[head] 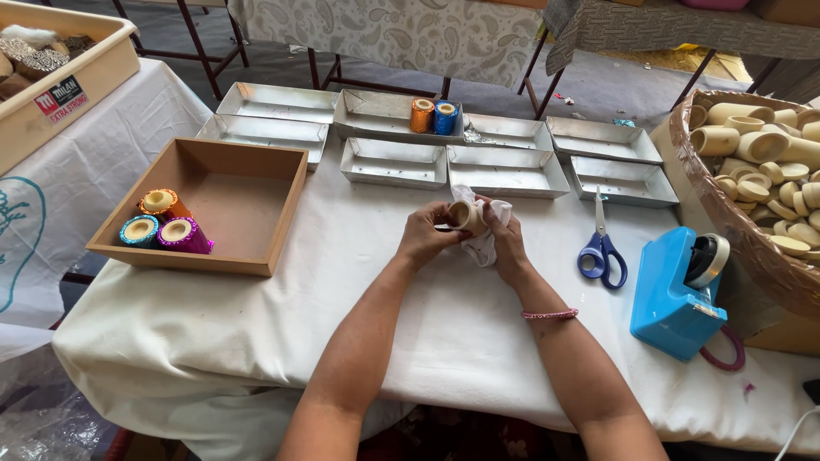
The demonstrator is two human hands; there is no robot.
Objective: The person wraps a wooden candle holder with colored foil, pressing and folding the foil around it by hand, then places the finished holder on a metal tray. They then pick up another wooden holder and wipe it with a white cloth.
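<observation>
Left hand [424, 235]: raised just above the table, fingers curled and closed round a short, pale wooden ring [466, 216], its hollow end turned toward the camera; forearm running up from the lower edge of the view, elbow low. Right hand [506, 239]: meeting the left at the middle of the table, fingers bunched round a crumpled white cloth [483, 243] that presses against the ring and hangs below it; a thin pink bangle [550, 314] on the wrist; both forearms converging in a narrow V. Beneath the hands: a table under a white cloth cover [256, 341]. Just beyond them: shallow metal trays [393, 162] set in two rows; in one tray of the far row, two upright spools, one orange [421, 115] and one blue [445, 118], touching side by side. To the person's left: an open wooden box [282, 213] holding three decorated rings [162, 224] in its near left corner, one orange, one teal, one purple, packed together. To the person's right: blue-handled scissors [601, 249] lying flat, blades pointing away; near them, a blue tape dispenser [675, 294] with its roll mounted; at the table's right edge, a large basket [726, 213] heaped with plain pale rings like the held one. Far left: a cream plastic crate [77, 85] on a neighbouring table.
</observation>
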